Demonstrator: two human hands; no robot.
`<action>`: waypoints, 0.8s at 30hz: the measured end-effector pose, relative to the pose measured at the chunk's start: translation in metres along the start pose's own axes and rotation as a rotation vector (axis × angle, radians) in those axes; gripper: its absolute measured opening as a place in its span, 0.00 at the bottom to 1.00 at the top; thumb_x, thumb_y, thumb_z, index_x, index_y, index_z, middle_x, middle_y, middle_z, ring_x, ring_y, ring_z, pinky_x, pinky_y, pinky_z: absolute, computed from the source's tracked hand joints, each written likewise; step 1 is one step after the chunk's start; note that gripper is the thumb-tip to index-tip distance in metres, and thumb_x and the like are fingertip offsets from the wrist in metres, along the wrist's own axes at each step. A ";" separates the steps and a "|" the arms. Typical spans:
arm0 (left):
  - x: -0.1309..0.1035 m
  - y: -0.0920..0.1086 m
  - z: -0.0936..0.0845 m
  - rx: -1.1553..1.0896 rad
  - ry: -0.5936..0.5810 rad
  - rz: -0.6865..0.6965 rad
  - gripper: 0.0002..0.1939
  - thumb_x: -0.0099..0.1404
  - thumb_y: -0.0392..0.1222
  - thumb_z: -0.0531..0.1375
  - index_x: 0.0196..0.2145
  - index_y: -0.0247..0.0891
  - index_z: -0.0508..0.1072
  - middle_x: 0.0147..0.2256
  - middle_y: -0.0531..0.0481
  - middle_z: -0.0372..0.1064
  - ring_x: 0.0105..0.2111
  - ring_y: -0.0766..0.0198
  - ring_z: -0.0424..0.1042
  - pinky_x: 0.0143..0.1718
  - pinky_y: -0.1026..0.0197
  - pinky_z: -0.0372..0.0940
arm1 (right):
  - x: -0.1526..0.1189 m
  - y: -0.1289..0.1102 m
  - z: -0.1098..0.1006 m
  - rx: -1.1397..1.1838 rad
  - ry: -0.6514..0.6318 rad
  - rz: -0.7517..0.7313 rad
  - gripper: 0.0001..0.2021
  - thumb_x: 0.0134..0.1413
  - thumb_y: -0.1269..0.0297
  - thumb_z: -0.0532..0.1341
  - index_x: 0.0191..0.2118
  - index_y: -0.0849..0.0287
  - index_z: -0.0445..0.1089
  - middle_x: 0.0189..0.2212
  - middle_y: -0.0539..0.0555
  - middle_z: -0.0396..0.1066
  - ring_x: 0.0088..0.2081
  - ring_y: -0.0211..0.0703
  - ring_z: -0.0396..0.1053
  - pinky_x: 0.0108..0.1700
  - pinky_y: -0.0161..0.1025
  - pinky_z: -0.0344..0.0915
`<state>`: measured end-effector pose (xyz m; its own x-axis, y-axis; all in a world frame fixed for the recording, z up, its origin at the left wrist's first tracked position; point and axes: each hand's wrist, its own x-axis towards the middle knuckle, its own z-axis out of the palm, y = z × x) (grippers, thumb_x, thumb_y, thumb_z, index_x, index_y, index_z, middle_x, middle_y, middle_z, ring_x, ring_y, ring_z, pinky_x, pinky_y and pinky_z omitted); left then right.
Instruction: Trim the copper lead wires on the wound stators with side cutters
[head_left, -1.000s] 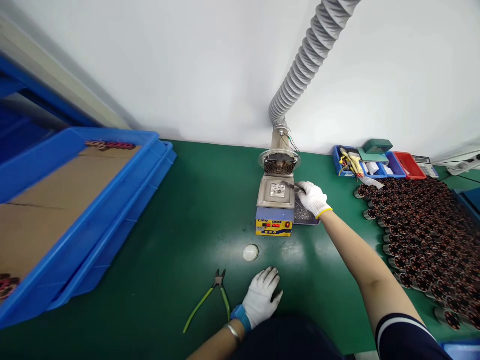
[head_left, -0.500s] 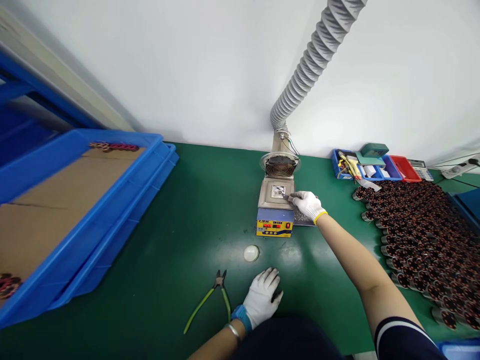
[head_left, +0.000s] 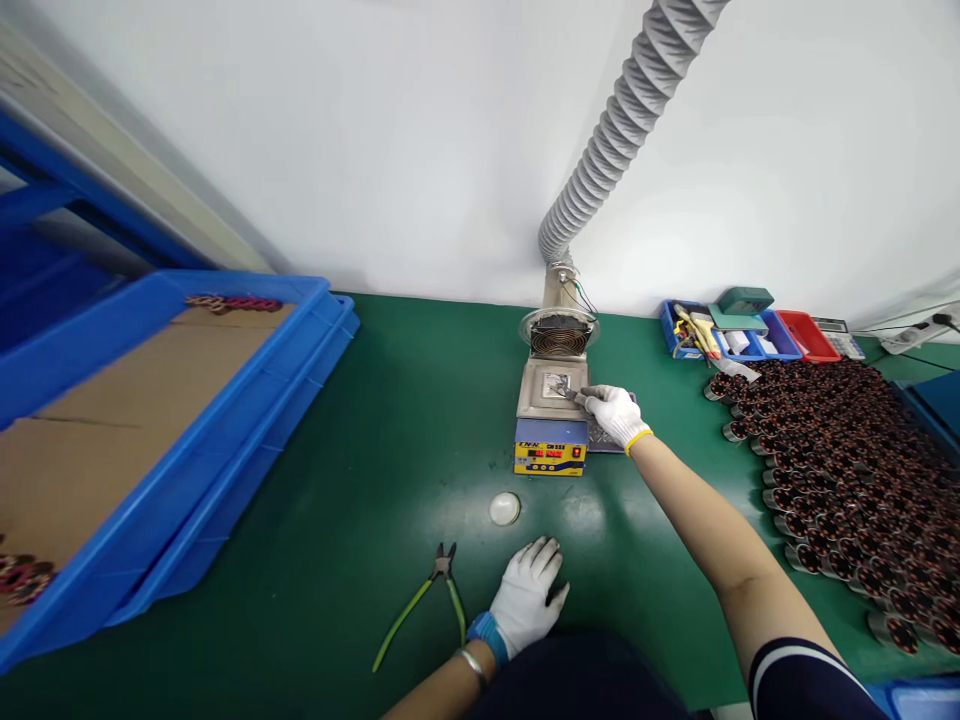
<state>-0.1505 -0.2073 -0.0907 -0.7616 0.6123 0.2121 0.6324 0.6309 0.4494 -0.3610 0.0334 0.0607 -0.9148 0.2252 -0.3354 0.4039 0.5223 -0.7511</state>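
Note:
My right hand [head_left: 616, 412], in a white glove with a yellow cuff, pinches a small metal scraper [head_left: 574, 396]. Its tip reaches into the square opening of shiny molten solder [head_left: 556, 385] on top of the solder pot [head_left: 532, 402]. A yellow front panel with lit red digits faces me. My left hand [head_left: 527, 592], also gloved, lies flat on the green table with fingers stretched and holds nothing. Just beyond it sits a small round whitish dish [head_left: 505, 509]. Green-handled cutting pliers [head_left: 444, 565] lie spread open to its left.
A grey ribbed exhaust hose [head_left: 600, 160] rises behind the pot's fan [head_left: 559, 338]. Stacked blue trays [head_left: 247, 420] line the left side. Many copper-wound motor parts [head_left: 847, 470] crowd the right. Small blue bins [head_left: 682, 345] and a red bin [head_left: 810, 338] stand against the wall.
The scraper tip has shifted slightly within the pot's opening. My left hand stays flat on the table. The whole view has moved slightly with the camera.

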 end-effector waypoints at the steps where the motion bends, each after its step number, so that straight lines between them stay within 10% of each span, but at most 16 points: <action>1: 0.000 0.000 0.000 0.002 0.003 0.002 0.17 0.61 0.45 0.59 0.46 0.38 0.73 0.51 0.43 0.72 0.53 0.49 0.69 0.52 0.48 0.65 | -0.002 -0.001 -0.002 -0.012 0.002 0.000 0.14 0.63 0.57 0.59 0.48 0.61 0.69 0.44 0.55 0.71 0.41 0.43 0.72 0.44 0.46 0.71; 10: -0.002 -0.001 0.004 0.006 0.016 0.015 0.16 0.60 0.44 0.59 0.46 0.39 0.73 0.52 0.43 0.72 0.52 0.49 0.69 0.52 0.47 0.65 | -0.041 0.025 -0.036 -0.252 0.083 0.019 0.18 0.65 0.54 0.56 0.52 0.60 0.67 0.47 0.56 0.71 0.44 0.45 0.72 0.47 0.48 0.70; 24: -0.001 0.001 0.002 0.009 0.015 0.027 0.16 0.61 0.42 0.59 0.46 0.38 0.73 0.51 0.42 0.72 0.52 0.48 0.70 0.51 0.46 0.65 | -0.073 0.049 -0.031 -0.621 0.238 0.106 0.17 0.64 0.58 0.58 0.55 0.58 0.65 0.50 0.57 0.67 0.46 0.47 0.69 0.47 0.50 0.69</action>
<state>-0.1493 -0.2063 -0.0926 -0.7463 0.6220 0.2370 0.6539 0.6187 0.4354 -0.2748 0.0679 0.0657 -0.8754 0.4394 -0.2017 0.4785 0.8472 -0.2309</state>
